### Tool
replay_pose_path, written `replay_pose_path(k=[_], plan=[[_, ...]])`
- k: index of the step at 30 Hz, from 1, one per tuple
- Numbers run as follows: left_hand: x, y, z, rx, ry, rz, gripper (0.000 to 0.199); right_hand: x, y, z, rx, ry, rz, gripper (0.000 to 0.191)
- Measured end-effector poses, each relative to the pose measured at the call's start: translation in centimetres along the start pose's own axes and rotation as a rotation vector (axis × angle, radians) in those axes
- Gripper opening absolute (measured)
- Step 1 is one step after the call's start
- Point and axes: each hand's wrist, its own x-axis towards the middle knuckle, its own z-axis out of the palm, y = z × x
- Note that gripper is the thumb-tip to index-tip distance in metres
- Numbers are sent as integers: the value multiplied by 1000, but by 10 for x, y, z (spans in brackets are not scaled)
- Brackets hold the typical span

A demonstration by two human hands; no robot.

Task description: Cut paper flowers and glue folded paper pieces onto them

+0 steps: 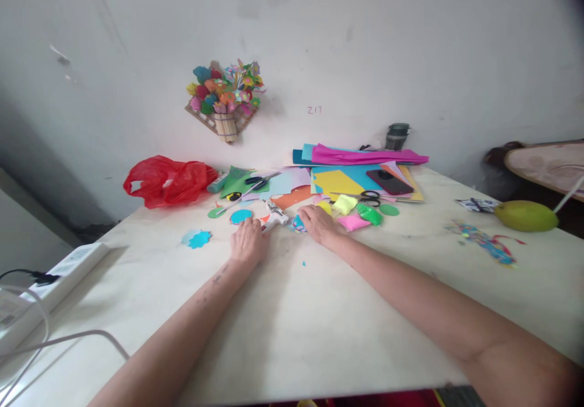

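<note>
My left hand [249,241] rests on the table with its fingers curled, closed at the handle of a white glue gun [276,213]. Its fingers partly hide the grip. Just beyond this hand lies a blue paper circle [241,216]. My right hand [318,223] is bent over a small blue patterned piece [298,224], with the fingertips closed on its right side. The glue gun lies between the two hands, its nozzle towards the right one. A yellow packet [345,204], a pink packet [353,222] and a green packet [369,213] lie beyond my right hand.
At the back lie coloured paper sheets [340,183], a phone [390,182], scissors [262,180] and a red plastic bag [171,182]. A power strip [68,279] stands at the left. Blue paper flowers [199,239], paper scraps [486,243] and a yellow-green fruit-shaped object [525,215] lie farther out.
</note>
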Motion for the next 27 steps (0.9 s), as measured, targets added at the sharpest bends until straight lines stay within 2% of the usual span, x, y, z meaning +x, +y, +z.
replay_pose_path(k=[2,5,9,14,20,23,27], plan=[[3,2,-11,21,-6,-9,34,0,-3,2,-29,23,-33,34],[12,6,-31,15,67,10,46,7,-3,4,-38,58,-61,29],[31,13,-46,-66,53,-22,42,23,3,4,-26,78,-6,28],[58,20,-39,-284,-70,11,44,52,16,2,-6,94,114,29],[89,23,-21,-569,-178,15,54,100,37,-5,-11,-35,308,36],[102,20,-16,-685,-201,-31,58,122,48,-6,-33,-97,317,47],[115,18,-19,-816,-213,-90,64,142,61,-3,-122,-136,279,53]])
